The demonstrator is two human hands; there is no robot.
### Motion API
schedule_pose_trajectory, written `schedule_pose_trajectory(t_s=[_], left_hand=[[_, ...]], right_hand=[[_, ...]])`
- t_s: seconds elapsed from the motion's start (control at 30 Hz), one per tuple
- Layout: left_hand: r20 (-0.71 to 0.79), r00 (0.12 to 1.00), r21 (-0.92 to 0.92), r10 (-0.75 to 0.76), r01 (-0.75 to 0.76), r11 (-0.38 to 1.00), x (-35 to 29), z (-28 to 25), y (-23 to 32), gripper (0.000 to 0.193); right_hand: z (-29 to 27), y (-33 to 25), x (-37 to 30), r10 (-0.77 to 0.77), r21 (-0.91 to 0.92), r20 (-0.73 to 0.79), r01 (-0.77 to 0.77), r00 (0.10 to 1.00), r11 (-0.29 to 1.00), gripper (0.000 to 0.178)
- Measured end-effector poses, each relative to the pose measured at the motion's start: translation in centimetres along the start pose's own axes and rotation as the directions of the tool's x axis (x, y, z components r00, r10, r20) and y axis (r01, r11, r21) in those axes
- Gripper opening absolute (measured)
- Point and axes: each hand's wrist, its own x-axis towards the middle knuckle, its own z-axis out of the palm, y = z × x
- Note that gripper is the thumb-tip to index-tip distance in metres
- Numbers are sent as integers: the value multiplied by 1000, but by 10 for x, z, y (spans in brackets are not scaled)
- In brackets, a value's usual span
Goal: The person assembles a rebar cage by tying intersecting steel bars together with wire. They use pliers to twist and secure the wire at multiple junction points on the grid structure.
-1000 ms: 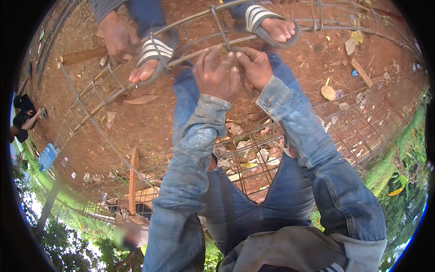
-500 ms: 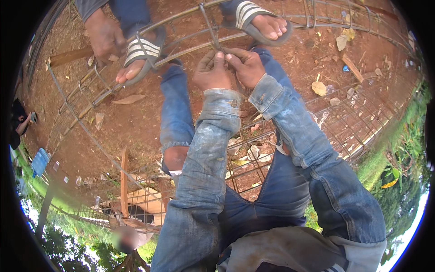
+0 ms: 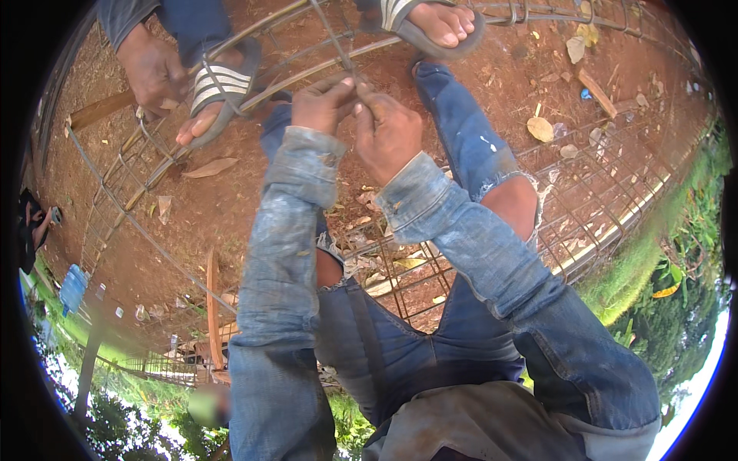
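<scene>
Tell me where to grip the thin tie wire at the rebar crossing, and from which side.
Grip the tie wire at its free ends, just above the rebar, coming from the person's near side. There the left hand and right hand already pinch it between fingertips. The far side looks blocked by another person's sandalled foot.
</scene>
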Motion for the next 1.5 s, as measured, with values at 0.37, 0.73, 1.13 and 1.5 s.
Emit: schedule_pose_trajectory(t_s=[0.37, 0.73, 1.13, 1.5], left_hand=[[105, 994, 203, 33, -54, 978, 4, -7, -1, 24], [111, 900, 373, 422, -431, 821, 12, -19, -23, 22], [-208, 944, -509, 257, -329, 795, 4, 14, -78, 22], [-186, 981, -744, 51, -175, 645, 57, -10, -57, 7]], right_hand=[[-27, 31, 20, 625, 635, 204, -588, 754, 501, 28], [-26, 4, 68, 167, -175, 290, -120, 942, 977, 22], [5, -72, 34, 301, -506, 824, 387, 479, 771, 23], [-412, 62, -83, 344, -664, -225, -402, 912, 631, 26]])
